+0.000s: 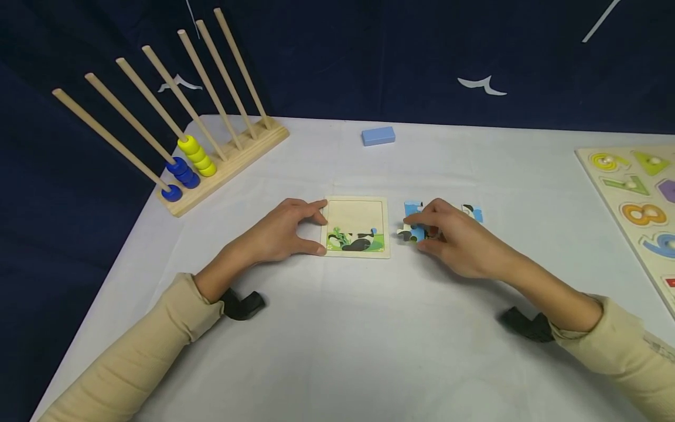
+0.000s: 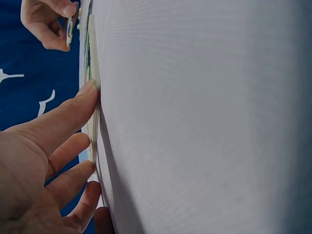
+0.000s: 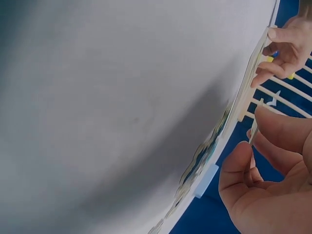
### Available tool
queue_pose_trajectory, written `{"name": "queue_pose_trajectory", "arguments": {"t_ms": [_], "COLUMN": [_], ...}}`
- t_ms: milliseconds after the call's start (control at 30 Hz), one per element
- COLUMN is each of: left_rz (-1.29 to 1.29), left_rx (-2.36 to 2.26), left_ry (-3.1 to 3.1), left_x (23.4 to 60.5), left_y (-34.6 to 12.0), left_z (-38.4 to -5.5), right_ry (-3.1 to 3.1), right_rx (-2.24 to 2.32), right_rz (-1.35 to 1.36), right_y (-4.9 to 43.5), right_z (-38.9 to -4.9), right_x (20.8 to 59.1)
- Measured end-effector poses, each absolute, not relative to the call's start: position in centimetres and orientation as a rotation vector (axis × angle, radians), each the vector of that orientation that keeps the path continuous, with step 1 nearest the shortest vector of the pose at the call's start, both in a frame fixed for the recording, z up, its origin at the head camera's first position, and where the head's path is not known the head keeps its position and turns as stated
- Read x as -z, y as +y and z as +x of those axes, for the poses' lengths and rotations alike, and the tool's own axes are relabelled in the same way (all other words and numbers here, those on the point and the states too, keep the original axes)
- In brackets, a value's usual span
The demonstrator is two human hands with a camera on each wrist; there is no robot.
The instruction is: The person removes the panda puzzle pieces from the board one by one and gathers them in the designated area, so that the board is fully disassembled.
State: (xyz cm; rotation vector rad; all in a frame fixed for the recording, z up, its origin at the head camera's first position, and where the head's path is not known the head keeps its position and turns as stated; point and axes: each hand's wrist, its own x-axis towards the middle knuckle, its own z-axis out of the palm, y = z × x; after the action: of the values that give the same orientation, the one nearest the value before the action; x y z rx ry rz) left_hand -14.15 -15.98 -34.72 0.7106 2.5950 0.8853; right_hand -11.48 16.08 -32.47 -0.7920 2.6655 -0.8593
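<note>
Wooden puzzle piece [image 1: 412, 234] pinched by curled right hand [image 1: 457, 241]

The puzzle tray [image 1: 353, 214] is pale, smooth wood with a matt finish. The jigsaw piece [image 1: 415, 233] has a printed face and a wood-like edge. On the abacus, smooth, bare-looking wooden rods [image 1: 211, 89] stand in a wooden base [image 1: 232, 167]; the yellow beads [image 1: 197, 156] and blue beads [image 1: 183, 172] look glossy. The blue block [image 1: 378, 136] is smooth and matt. The number board [image 1: 612, 199] looks wooden. Faintly creased white cloth covers the worktop [image 1: 337, 351]; the curtain [image 1: 337, 58] is dark fabric, and the sleeves [image 1: 142, 343] are matt cloth with stitched-looking ridges.
</note>
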Motion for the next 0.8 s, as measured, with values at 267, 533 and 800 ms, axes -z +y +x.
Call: {"name": "queue_pose_trajectory", "arguments": {"t_ms": [267, 533, 800], "left_rz": [0.711, 0.719, 0.707], "left_rx": [-0.886, -0.887, -0.877], "left_ry": [2.598, 2.596, 2.592], "left_x": [34.6, 34.6, 34.7], "left_y": [-16.0, -15.9, -15.9], "left_z": [-14.1, -14.2, -14.2], "right_ry": [2.664, 2.688, 2.741], "right_rx": [0.892, 0.896, 0.862], "right_rz": [-0.791, -0.781, -0.817], "right_y": [17.8, 19.9, 22.2], "right_z": [-11.2, -10.8, -10.5], "right_x": [32.4, 32.5, 33.1]}}
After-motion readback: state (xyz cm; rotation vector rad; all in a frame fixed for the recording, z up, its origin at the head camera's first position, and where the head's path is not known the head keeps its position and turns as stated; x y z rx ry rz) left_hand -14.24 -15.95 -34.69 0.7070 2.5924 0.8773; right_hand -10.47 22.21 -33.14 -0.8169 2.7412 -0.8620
